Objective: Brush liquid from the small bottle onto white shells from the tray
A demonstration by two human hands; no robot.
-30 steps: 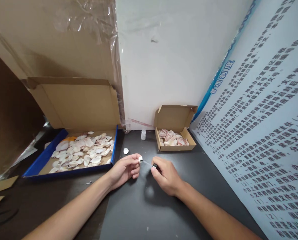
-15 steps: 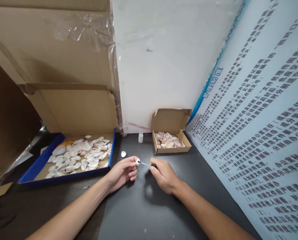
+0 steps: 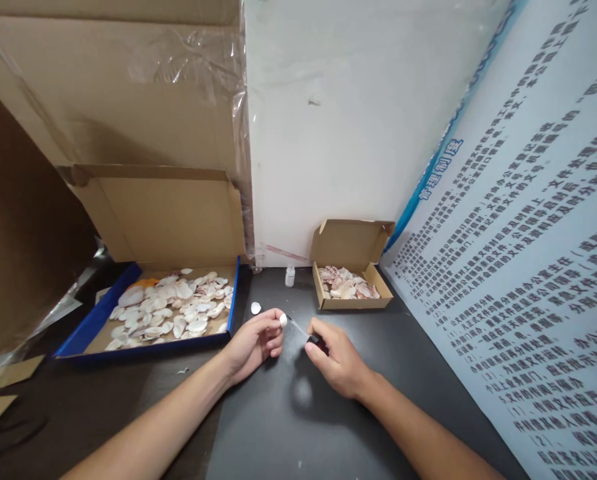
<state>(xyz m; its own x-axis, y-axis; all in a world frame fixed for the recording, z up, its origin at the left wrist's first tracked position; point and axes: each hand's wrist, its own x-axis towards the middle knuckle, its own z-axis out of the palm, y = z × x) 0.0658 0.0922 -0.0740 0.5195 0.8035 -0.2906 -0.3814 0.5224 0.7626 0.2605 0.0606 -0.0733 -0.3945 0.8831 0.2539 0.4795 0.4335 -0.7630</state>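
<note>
Small white shell (image 3: 283, 321), black-handled, clear-stemmed brush (image 3: 299, 327) aslant just beside it.

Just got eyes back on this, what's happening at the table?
A person's left hand pinches a small white shell while the right hand holds a black-capped applicator, its dark tip beside the shell; whether they touch, I can't tell. Another white shell lies on the dark tabletop, and a small bottle stands farther back. Two open boxes hold more shells: a large blue-sided box on the left, a smaller cardboard box on the right.
</note>
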